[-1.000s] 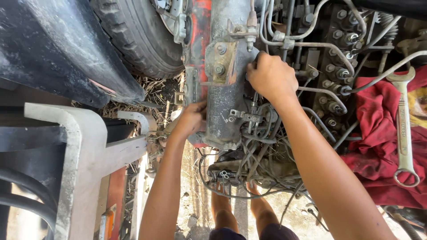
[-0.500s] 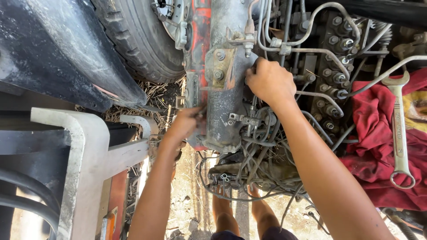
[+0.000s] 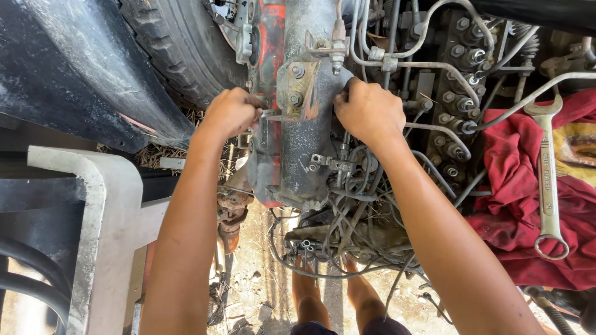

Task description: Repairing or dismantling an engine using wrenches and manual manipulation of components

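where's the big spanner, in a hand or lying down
Lying down. The spanner rests flat on the red cloth, away from the right hand and left hand.

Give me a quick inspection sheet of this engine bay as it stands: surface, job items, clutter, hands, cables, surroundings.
Surface: grey engine housing, grimy, with red paint along its left edge.
Job's things: bolted bracket at the top of the housing, two bolts showing.
Clutter: combination spanner lying on a red cloth.
Hands: left hand closed at the bracket's left edge; right hand pressed on its right side; what either grips cannot be told.
Cables: tangled wires below the housing; metal pipes to the injector row.
Surroundings: tyre upper left, pale frame left, dirt ground below.
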